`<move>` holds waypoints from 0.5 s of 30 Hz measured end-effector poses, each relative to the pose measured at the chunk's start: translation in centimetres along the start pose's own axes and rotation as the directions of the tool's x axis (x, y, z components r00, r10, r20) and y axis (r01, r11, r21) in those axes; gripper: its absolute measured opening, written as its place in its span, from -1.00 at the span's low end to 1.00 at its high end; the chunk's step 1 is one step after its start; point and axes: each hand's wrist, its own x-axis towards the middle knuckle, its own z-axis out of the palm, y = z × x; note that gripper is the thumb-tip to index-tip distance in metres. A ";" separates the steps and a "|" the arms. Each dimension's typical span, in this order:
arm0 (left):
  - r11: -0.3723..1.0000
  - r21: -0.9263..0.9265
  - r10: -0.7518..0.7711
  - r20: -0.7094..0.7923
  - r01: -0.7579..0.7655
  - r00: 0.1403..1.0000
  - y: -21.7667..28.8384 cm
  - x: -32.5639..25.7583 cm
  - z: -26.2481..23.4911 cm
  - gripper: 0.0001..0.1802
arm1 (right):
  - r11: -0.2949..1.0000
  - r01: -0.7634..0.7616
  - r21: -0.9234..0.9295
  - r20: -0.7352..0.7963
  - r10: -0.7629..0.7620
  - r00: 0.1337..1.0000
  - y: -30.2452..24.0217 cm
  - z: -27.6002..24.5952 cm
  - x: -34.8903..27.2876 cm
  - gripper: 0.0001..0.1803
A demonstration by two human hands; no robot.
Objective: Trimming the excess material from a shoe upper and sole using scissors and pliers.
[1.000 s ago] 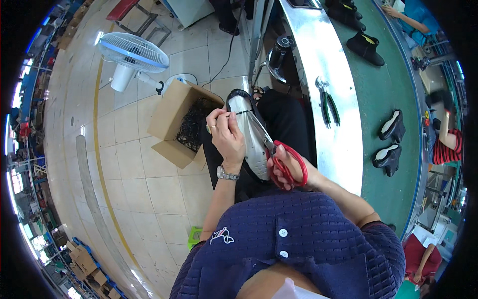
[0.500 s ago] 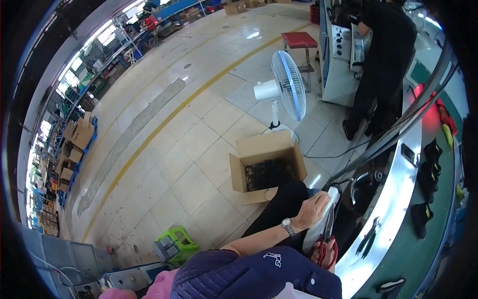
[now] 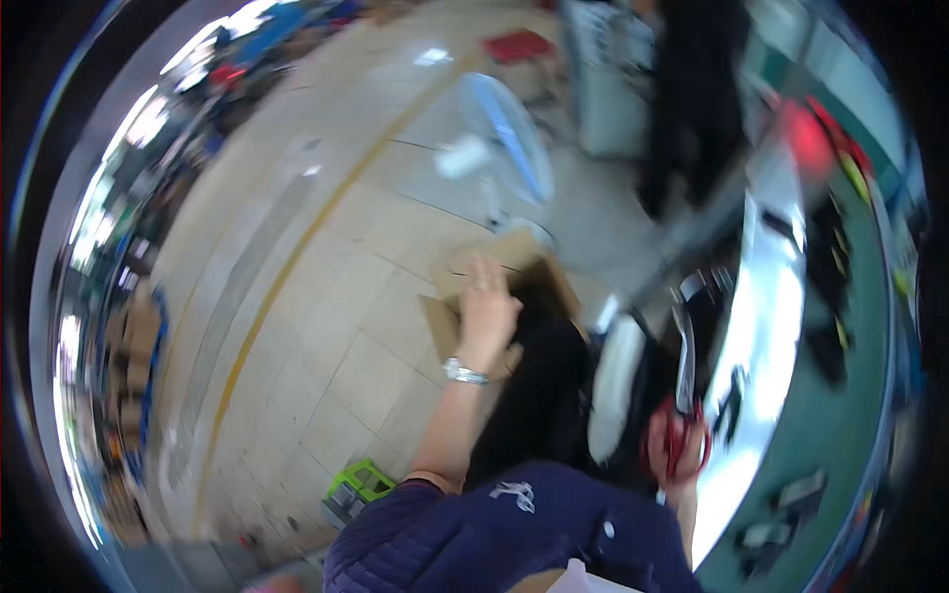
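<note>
A blurred fisheye view is given, looking down over a dark blue top to a tiled floor. The left hand, with a watch at the wrist, is reached forward over an open cardboard box on the floor; its fingers seem loosely curled, but whether anything is pinched cannot be told through the blur. A second ago both hands were held together at the lap around a white piece; now the left hand has been carried away to the box, so the work looks to be between pieces, with something dropped or fetched there. The right hand is kept near the lap, closed through the red handles of the scissors. Their long axis runs near to far, blades pointing away toward the shiny tabletop on the right. A white piece lies upright on the lap, just left of the scissors, its long axis also running near to far. A white fan stands beyond the box, and a green crate sits near the left.
</note>
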 end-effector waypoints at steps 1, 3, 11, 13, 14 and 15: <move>0.991 -0.130 -0.033 0.007 0.033 0.999 0.6 -0.2 0.2 -0.34 | 0.998 0.032 0.056 -0.247 -0.017 0.969 0.2 0.4 0.3 -0.28; 0.888 -0.454 0.090 0.010 -0.076 0.996 3.6 -0.2 -1.4 -0.32 | 0.976 -0.175 0.131 0.178 0.151 0.972 -2.8 -0.9 0.4 -0.04; 0.488 -0.598 0.792 -0.003 -0.636 0.611 17.1 -3.0 2.2 -0.60 | 0.999 -0.014 -0.044 -0.102 0.009 0.995 -7.0 -6.3 -3.2 -0.13; 0.429 -0.614 0.826 -0.029 -0.662 0.563 20.1 -2.7 3.3 -0.60 | 0.812 -0.065 -0.580 -0.486 -0.281 0.827 -7.7 -9.7 -3.4 -0.34; 0.415 -0.611 0.842 -0.023 -0.674 0.540 20.9 -2.4 3.4 -0.58 | 0.563 -0.157 -0.811 -0.492 -0.512 0.705 -7.4 -11.8 -3.8 -0.39; 0.453 -0.588 0.839 0.027 -0.670 0.543 21.8 -1.6 3.6 -0.57 | 0.264 -0.308 -0.914 -0.400 -0.715 0.573 -7.4 -13.7 -4.2 -0.43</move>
